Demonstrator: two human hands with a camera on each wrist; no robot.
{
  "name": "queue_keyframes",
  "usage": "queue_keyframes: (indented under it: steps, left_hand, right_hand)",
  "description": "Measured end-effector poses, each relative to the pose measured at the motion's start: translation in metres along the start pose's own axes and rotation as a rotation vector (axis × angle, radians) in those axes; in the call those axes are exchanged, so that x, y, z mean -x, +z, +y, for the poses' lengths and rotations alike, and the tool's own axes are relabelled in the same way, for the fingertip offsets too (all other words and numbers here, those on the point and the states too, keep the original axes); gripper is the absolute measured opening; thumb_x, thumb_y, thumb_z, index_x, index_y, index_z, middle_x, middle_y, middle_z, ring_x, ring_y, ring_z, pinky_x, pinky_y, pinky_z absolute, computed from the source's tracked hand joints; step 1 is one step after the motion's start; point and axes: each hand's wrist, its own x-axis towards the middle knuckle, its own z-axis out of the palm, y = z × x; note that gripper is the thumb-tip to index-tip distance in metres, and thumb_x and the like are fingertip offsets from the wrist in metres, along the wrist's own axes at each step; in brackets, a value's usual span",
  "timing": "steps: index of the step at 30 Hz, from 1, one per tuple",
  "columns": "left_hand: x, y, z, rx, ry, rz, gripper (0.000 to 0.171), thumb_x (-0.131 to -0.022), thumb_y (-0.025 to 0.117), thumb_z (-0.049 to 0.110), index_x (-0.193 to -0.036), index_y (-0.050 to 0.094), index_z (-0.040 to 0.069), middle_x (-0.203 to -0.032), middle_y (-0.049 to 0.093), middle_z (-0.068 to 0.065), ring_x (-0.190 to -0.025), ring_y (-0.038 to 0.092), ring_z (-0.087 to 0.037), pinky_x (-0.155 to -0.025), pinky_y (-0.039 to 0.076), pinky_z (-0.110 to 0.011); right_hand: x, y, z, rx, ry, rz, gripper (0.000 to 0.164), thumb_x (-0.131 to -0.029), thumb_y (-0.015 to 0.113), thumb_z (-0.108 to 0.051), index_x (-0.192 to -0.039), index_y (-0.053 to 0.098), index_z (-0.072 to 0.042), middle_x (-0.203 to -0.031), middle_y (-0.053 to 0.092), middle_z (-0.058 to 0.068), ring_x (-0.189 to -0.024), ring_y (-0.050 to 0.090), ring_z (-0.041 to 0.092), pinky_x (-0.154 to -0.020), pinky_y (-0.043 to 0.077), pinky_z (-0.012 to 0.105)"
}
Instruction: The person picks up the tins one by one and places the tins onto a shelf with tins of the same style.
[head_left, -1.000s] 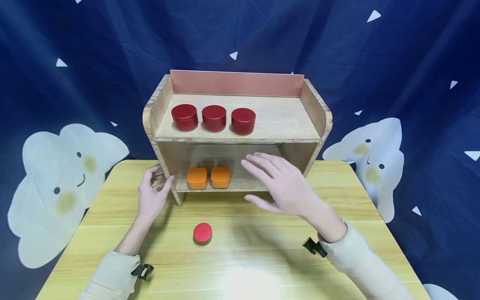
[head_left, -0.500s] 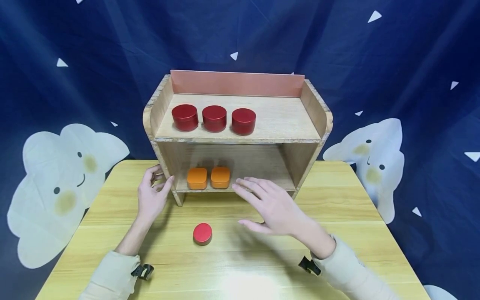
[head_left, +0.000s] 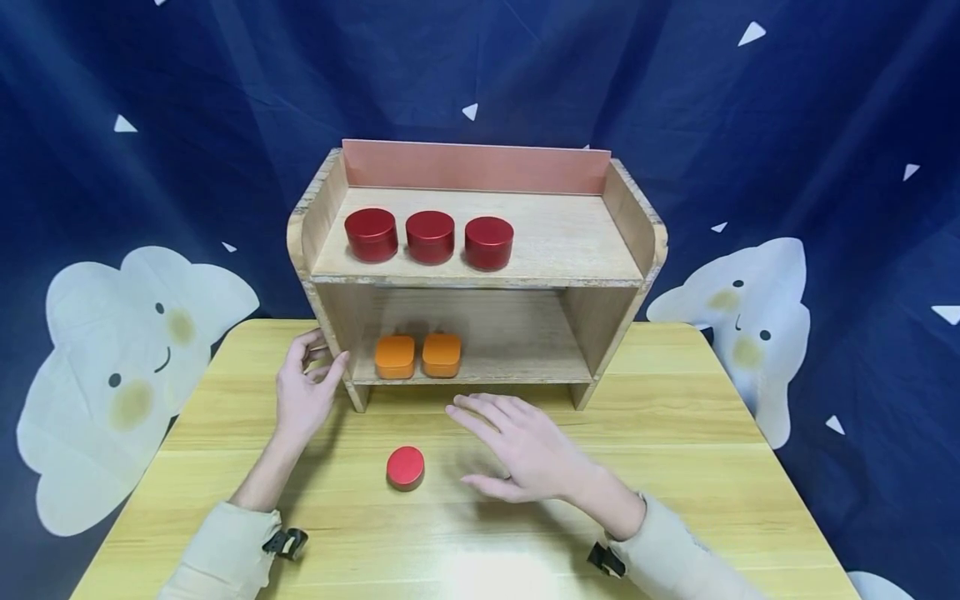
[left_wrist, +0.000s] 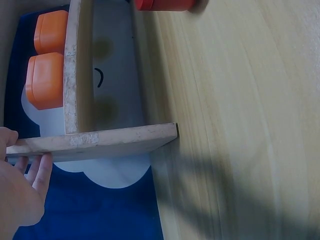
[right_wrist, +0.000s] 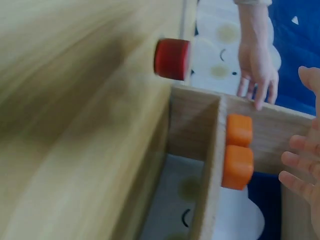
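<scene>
My left hand holds the left side panel of a small two-tier wooden shelf, its thumb at the panel's front edge and its fingers on the outer side. In the left wrist view that hand shows partly at the panel. My right hand is over the table in front of the shelf, fingers extended and holding nothing. To its left a small round red tin stands on the table, apart from both hands. Two orange rounded-square boxes sit side by side on the lower tier, towards the left.
Three dark red round tins stand in a row on the upper tier, left to centre. A pink board backs that tier. The light wooden table carries the shelf; a dark blue curtain hangs behind.
My right hand has moved down, towards me and slightly left, from in front of the lower tier to over the table. The left hand, tins and boxes have stayed in place.
</scene>
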Motion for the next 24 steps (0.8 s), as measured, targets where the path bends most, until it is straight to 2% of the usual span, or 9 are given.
queue_keyframes:
  steps: [4, 10, 17, 20, 24]
  left_hand:
    - [0.0, 0.0, 0.0, 0.003, -0.007, -0.001, 0.041, -0.096, 0.071, -0.001, -0.134, 0.058, -0.008, -0.125, 0.067, -0.019, -0.102, 0.061, 0.001, -0.084, 0.056, -0.002]
    - [-0.001, 0.0, 0.0, 0.006, -0.009, 0.0, 0.041, -0.096, 0.071, -0.002, -0.134, 0.058, -0.008, -0.125, 0.067, -0.02, -0.102, 0.061, 0.002, -0.085, 0.057, -0.002]
    - [-0.001, 0.0, 0.0, 0.009, -0.008, 0.0, 0.041, -0.096, 0.071, -0.003, -0.134, 0.057, -0.009, -0.122, 0.065, -0.009, -0.102, 0.061, 0.003, -0.084, 0.057, -0.003]
    - [-0.001, 0.0, 0.0, 0.011, -0.006, -0.003, 0.041, -0.096, 0.071, -0.002, -0.135, 0.058, -0.009, -0.123, 0.065, -0.008, -0.102, 0.061, 0.002, -0.085, 0.057, -0.003]
    - [-0.001, 0.0, -0.001, 0.009, -0.007, -0.001, 0.041, -0.096, 0.071, -0.002, -0.135, 0.058, -0.008, -0.121, 0.065, -0.005, -0.102, 0.061, 0.002, -0.085, 0.057, -0.003]
  right_hand:
    - [0.001, 0.01, -0.005, -0.033, -0.003, -0.034, 0.091, -0.088, 0.075, -0.061, -0.155, 0.048, -0.005, -0.15, 0.062, 0.01, -0.132, 0.063, 0.024, -0.112, 0.058, 0.037]
    - [0.002, 0.025, -0.01, -0.047, -0.012, -0.064, 0.089, -0.092, 0.068, -0.064, -0.155, 0.047, -0.006, -0.151, 0.061, 0.008, -0.132, 0.063, 0.021, -0.113, 0.058, 0.035]
    - [-0.001, 0.039, -0.015, -0.088, -0.006, -0.097, 0.086, -0.093, 0.068, -0.062, -0.155, 0.047, -0.007, -0.15, 0.06, 0.006, -0.13, 0.064, 0.019, -0.109, 0.059, 0.033]
    - [-0.003, 0.044, -0.017, -0.108, 0.003, -0.13, 0.084, -0.094, 0.067, -0.062, -0.156, 0.046, -0.008, -0.15, 0.06, 0.005, -0.129, 0.064, 0.019, -0.107, 0.061, 0.033]
    - [-0.007, 0.051, -0.019, -0.14, 0.01, -0.184, 0.083, -0.096, 0.064, -0.062, -0.158, 0.044, -0.01, -0.153, 0.058, 0.005, -0.133, 0.062, 0.019, -0.111, 0.059, 0.034]
